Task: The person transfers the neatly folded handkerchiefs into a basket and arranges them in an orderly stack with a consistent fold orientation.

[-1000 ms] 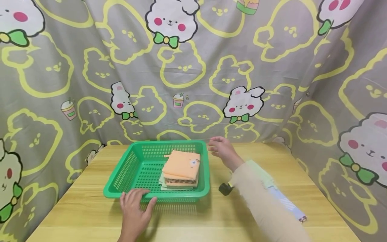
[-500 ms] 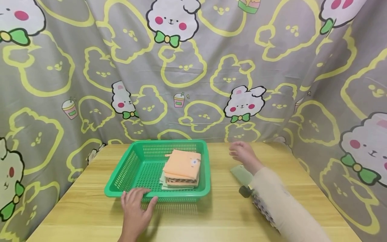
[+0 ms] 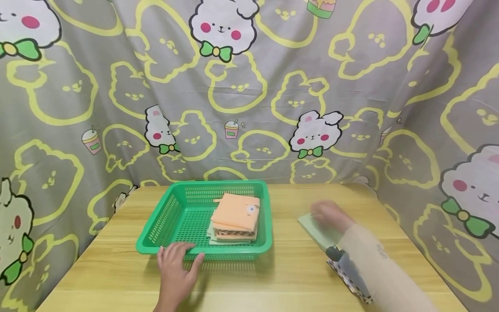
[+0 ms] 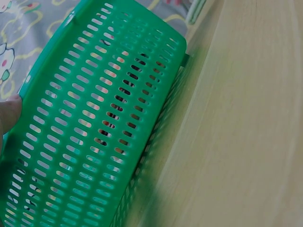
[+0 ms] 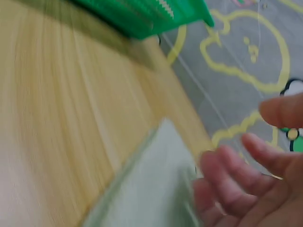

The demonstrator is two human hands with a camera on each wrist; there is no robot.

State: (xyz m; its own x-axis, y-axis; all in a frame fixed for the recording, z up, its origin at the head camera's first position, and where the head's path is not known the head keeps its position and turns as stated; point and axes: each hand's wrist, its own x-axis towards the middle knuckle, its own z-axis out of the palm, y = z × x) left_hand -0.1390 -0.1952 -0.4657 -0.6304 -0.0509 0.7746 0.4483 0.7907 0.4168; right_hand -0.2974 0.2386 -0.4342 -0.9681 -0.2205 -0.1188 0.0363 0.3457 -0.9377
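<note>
My left hand [image 3: 177, 268] holds the near rim of a green plastic basket [image 3: 249, 250], fingers over the edge and thumb on the outer side. On the basket's right half lies a stack of folded towels, an orange towel [image 3: 234, 212] uppermost, with a checkered edge and pale green cloth below. My right hand [image 3: 327, 213], blurred, hovers over a folded pale green towel [image 3: 308, 225] on the table. In the right wrist view its fingers [image 5: 232, 179] are loosely bent with nothing between them, and the green towel [image 5: 147, 184] lies beside them.
A folded cloth with a checkered edge [image 3: 347, 281] and a bluish face lies partly under my right sleeve [image 3: 382, 268]. The wooden table [image 3: 288, 277] ends at a grey cartoon-print curtain [image 3: 265, 112], which hangs behind it and at both sides.
My right hand has moved from beside the basket's back right corner to the right and nearer, over the green towel. The left hand keeps its place on the rim; the basket and stack stay put.
</note>
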